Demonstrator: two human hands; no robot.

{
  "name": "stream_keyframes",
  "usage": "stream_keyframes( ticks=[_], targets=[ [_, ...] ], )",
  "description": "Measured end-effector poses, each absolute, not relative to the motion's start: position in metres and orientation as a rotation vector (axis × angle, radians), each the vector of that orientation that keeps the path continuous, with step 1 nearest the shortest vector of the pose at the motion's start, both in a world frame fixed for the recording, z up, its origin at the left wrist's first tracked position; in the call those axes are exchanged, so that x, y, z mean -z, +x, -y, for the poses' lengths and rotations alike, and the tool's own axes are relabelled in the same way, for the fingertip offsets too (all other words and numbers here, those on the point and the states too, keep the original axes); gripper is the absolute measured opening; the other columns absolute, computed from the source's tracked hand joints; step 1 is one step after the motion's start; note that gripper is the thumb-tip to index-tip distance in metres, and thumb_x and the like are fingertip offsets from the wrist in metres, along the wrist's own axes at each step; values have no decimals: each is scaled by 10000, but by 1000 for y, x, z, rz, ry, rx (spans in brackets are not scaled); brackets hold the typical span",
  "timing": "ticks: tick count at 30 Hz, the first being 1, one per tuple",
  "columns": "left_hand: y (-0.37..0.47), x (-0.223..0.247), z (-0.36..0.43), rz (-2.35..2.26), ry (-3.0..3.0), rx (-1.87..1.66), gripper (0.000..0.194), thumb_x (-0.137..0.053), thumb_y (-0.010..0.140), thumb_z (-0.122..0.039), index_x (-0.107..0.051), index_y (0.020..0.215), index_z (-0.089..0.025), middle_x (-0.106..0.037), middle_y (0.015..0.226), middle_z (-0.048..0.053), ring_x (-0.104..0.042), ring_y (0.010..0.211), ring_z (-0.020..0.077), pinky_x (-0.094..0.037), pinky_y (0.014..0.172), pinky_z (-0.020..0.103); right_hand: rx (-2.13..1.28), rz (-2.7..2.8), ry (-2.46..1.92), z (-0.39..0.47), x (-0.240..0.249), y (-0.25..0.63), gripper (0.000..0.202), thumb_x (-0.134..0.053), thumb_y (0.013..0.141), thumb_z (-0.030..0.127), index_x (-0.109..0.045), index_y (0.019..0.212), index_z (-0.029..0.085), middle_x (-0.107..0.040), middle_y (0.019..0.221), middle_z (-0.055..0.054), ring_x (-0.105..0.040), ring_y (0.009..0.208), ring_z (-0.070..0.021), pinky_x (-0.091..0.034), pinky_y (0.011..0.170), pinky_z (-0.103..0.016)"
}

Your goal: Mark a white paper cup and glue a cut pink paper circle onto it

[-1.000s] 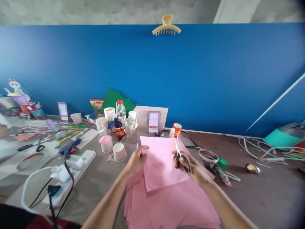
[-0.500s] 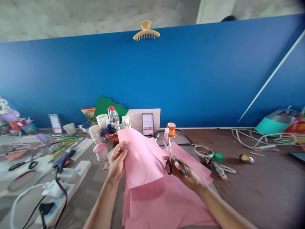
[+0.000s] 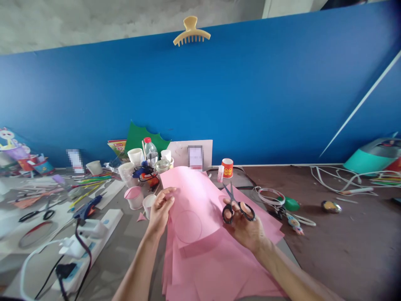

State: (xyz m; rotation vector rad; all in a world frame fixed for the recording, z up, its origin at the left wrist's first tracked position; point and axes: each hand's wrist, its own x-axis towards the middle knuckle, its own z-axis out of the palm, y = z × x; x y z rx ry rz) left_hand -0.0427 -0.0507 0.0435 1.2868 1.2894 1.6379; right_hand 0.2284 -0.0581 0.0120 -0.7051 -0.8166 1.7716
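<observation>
My left hand [image 3: 162, 210] pinches the left edge of a pink paper sheet [image 3: 200, 196], which is lifted and bowed. A pencil-like circle outline [image 3: 188, 227] shows near the sheet's lower left. In my right hand [image 3: 247, 230] are black-handled scissors [image 3: 232, 200], fingers through the loops, blades a little apart and pointing up and away. The scissors are by the sheet's right edge; whether they touch it I cannot tell. Beneath lies a stack of pink paper [image 3: 219, 267].
To the left are a power strip [image 3: 103, 234] with plugs, a blue glue gun [image 3: 89, 207] and another pair of scissors [image 3: 37, 214]. Behind stand paper cups [image 3: 135, 156], a bottle [image 3: 151, 151] and a red cup [image 3: 227, 168]. White cables [image 3: 341, 179] lie at the right.
The scissors have turned in my right hand, and their blades have spread apart. My left hand still grips the sheet. The whole view has shifted slightly.
</observation>
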Motion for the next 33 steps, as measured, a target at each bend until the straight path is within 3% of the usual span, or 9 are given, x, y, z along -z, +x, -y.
stream_keyframes(
  ticks=[5, 9, 11, 14, 17, 22, 26, 30, 33],
  targets=[
    [-40, -40, 47, -1422, 1318, -1582, 308, -664, 744, -334, -679, 1014, -187, -686, 1021, 52, -613, 928, 202, -467, 854, 303, -1565, 780, -699, 49, -7, 231, 307, -645, 765, 536, -683, 862, 247, -583, 749, -14, -522, 644, -174, -449, 649, -324],
    [-26, -33, 49, -1435, 1251, -1700, 528, -734, 709, -275, -599, 1218, -237, -584, 1301, 63, -406, 1336, 239, -251, 1144, 335, -1525, 797, -673, 45, 1, 232, 375, -732, 735, 495, -691, 973, 208, -627, 671, -3, -537, 645, -161, -423, 650, -289],
    [-15, -32, 54, -1377, 1084, -1718, 642, -757, 713, -273, -524, 1312, -279, -504, 1410, 49, -306, 1413, 216, -186, 1174, 308, -1460, 868, -686, 44, 4, 233, 381, -729, 753, 487, -678, 997, 199, -644, 665, -6, -539, 656, -165, -414, 663, -293],
    [-1, -35, 61, -1072, 712, -1655, 699, -748, 738, -266, -449, 1364, -354, -578, 1334, 20, -513, 1270, 214, -366, 1092, 331, -1369, 911, -712, 42, 5, 235, 378, -714, 771, 486, -662, 1007, 195, -649, 674, -5, -539, 660, -170, -410, 668, -306],
    [6, -34, 65, -747, 508, -1538, 563, -744, 750, -336, -553, 1276, -277, -691, 1139, 40, -645, 1080, 233, -484, 982, 360, -1334, 887, -732, 40, 4, 238, 375, -700, 777, 498, -655, 983, 188, -633, 658, -2, -541, 646, -170, -416, 657, -313],
    [5, -18, 70, -625, 623, -1238, 451, -823, 666, -409, -693, 1028, -174, -725, 1053, 88, -631, 1114, 266, -460, 1023, 366, -1240, 1000, -776, 41, 0, 244, 360, -665, 805, 490, -625, 1013, 199, -632, 669, 6, -542, 663, -169, -405, 673, -309],
    [-2, -15, 78, -513, 695, -1041, 649, -824, 568, -572, -689, 1063, -176, -708, 1102, 127, -613, 1140, 319, -489, 979, 404, -1159, 1153, -888, 41, -2, 250, 342, -631, 832, 472, -614, 1039, 201, -628, 675, 10, -537, 685, -171, -390, 684, -303],
    [7, -19, 80, -816, 571, -1001, 407, -841, 648, -325, -685, 995, -178, -741, 950, 100, -686, 987, 277, -534, 879, 398, -1150, 1204, -939, 40, -2, 252, 363, -652, 815, 466, -600, 1061, 204, -623, 693, 9, -559, 681, -176, -400, 661, -300],
    [21, -25, 77, -1010, 520, -1076, 413, -790, 655, -109, -666, 1045, -166, -743, 919, 88, -696, 953, 240, -542, 852, 327, -1153, 1232, -976, 40, 0, 252, 398, -670, 790, 491, -605, 1056, 203, -632, 705, -2, -563, 674, -184, -389, 627, -297]
  ],
)
